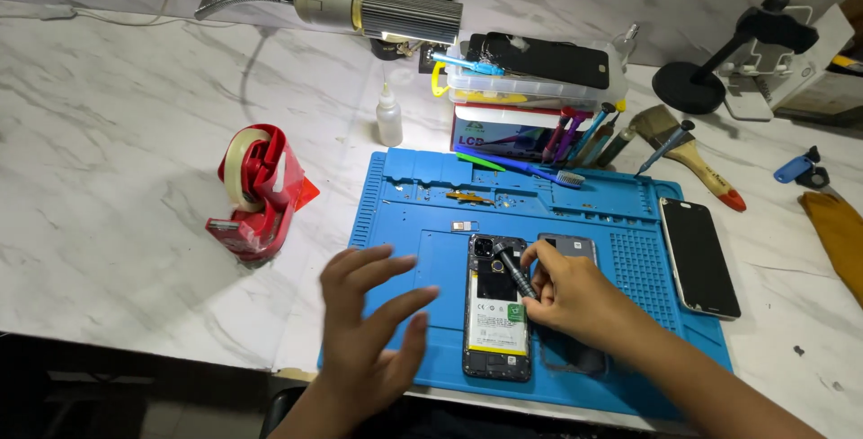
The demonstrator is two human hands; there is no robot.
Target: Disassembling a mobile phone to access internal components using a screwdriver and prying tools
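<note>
- Right hand (566, 295) pinches a screwdriver (514, 270) — tip on the opened phone (496, 309).
- Left hand (373, 331) hovers spread over the blue mat (422, 214) — touching nothing.

The left hand (370, 313) is smeared by motion blur, its fingertips soft and doubled, and its forearm is cut off by the bottom edge. The right hand (571, 293) covers the lower end of the slim dark screwdriver (514, 270), so the grip on it is partly hidden, and the tip against the opened black phone with its yellow-white battery (496, 309) is too small to make out. A grey phone back cover (566, 246) lies half hidden beneath that hand. The tan leather piece (840, 232) is cropped by the right edge. Small screws on the blue silicone repair mat (413, 214) are too tiny to count.
</note>
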